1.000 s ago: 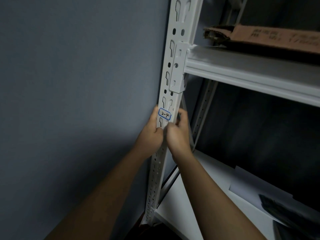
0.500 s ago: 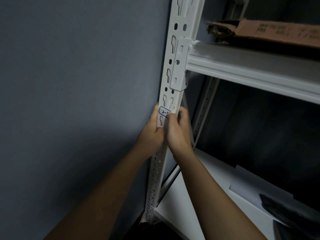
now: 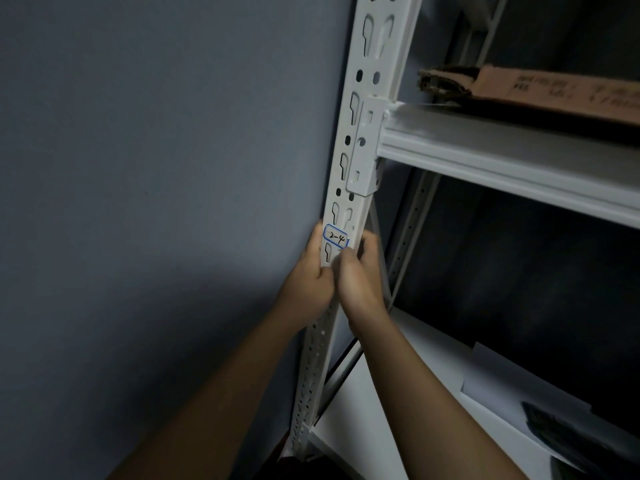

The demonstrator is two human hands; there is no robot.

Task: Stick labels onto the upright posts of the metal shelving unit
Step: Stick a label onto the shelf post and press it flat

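A white slotted upright post of the metal shelving unit runs from top centre down to the floor. A small white label with a blue border and handwritten "2-4" lies flat on the post's front face. My left hand wraps the post's left edge just below the label, thumb beside it. My right hand clasps the post's right edge, its thumb just under the label's lower right corner. Both hands are closed around the post.
A grey wall stands directly left of the post. A white shelf beam joins the post at upper right and carries a flat cardboard box. The lower shelf holds white paper and a dark object.
My right thumb covered the label's right part half a second ago and has slid down off it, so the whole "2-4" shows again. The left hand has stayed in place.
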